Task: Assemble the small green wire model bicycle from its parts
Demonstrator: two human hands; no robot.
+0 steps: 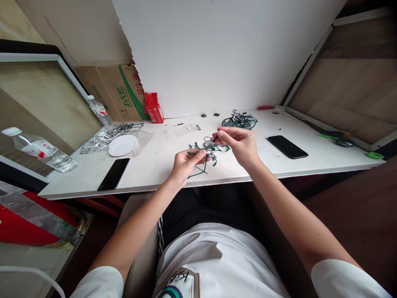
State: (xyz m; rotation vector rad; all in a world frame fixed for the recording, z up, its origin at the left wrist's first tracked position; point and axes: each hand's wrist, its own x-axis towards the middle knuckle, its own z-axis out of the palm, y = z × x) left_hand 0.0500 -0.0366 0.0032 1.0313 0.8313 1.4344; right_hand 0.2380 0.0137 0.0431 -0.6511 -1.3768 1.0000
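Note:
Near the table's front edge my left hand (187, 164) pinches a small green model bicycle frame (203, 169), whose thin green tubes stick out below and beyond the fingers. My right hand (237, 142) is up and to the right of it, thumb and fingertips closed on a thin dark piece (215, 140) that slants down toward the frame. Whether the piece touches the frame I cannot tell. Behind the hands lie a small wheel (207, 144) and other green parts. Assembled miniature bicycles (238, 120) stand in a cluster farther back.
A black phone (113, 174) lies at the left, another phone (287, 147) at the right. A white plate (123, 145), dark part sprues (124, 128), a red box (154, 108) and plastic bottles (46, 152) are on the left. A red-handled item (265, 107) lies at the back.

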